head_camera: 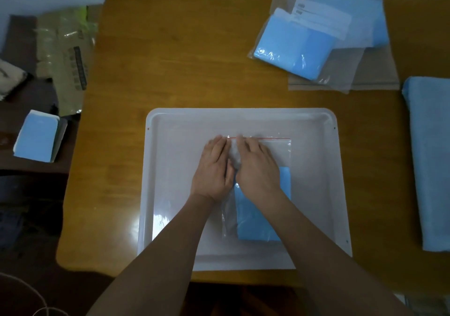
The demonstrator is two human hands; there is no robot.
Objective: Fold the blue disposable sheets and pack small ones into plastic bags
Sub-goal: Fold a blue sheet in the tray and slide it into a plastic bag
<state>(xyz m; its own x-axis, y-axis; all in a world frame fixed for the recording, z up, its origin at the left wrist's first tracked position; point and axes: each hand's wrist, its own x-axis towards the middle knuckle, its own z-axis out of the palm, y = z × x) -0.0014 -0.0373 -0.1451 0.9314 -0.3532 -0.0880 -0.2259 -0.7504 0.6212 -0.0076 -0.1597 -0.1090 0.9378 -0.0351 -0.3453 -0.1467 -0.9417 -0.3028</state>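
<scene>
— Where is the sheet being packed?

— A small folded blue sheet [258, 218] lies inside a clear plastic bag [280, 152], and the bag lies flat in a white tray [314, 194] on the wooden table [182, 60]. The bag's red-lined zip edge points away from the person.

— And the hands?

— Both rest on the bag's upper part, side by side and almost touching. The left hand [214, 169] lies flat with fingers straight, fingertips at the zip edge. The right hand [255, 167] lies the same way, fingers extended and pressing down on the plastic near the zip line; its wrist covers part of the blue sheet.

— Anything else on the table?

— At the far right, packed bags [292, 50] with blue sheets overlap each other, white labels showing, on top of a brown sheet. At the right edge lies a large folded blue sheet [431, 164]. Off the table, to the left, a stack of blue pieces [36, 138] sits on a dark surface, near a crumpled brownish wrapper [65, 55].
</scene>
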